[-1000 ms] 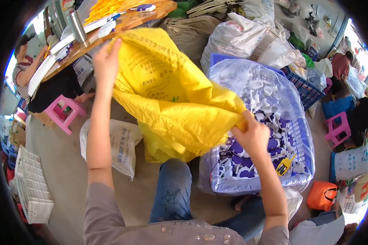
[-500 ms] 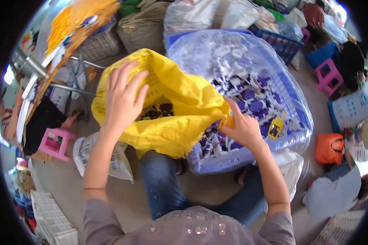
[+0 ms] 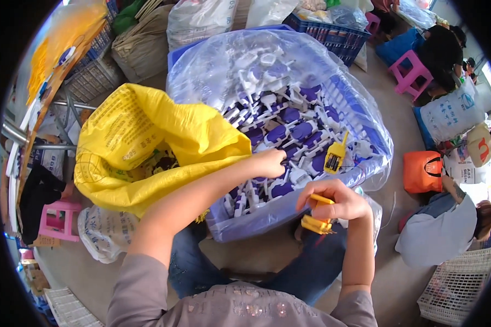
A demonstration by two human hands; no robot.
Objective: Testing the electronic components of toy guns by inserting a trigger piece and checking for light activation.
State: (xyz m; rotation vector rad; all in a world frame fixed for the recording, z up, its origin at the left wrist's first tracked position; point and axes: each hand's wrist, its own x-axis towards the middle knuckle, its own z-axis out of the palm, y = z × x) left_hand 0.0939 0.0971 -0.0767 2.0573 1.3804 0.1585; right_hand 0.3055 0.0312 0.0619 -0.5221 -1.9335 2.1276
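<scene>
My left hand reaches into the blue crate, which is lined with a clear plastic bag and filled with white and purple plastic parts. Its fingers curl down among the parts at the near edge of the heap; I cannot tell whether this grip has closed on any of them. My right hand hovers just outside the crate's near rim, its grip closed around a yellow tool whose lower end shows below the fingers. A second yellow tool stands tilted among the parts, near the crate's right wall. A yellow woven sack lies open beside the crate on my left, touching it. A pink stool stands on the floor beyond the sack.
</scene>
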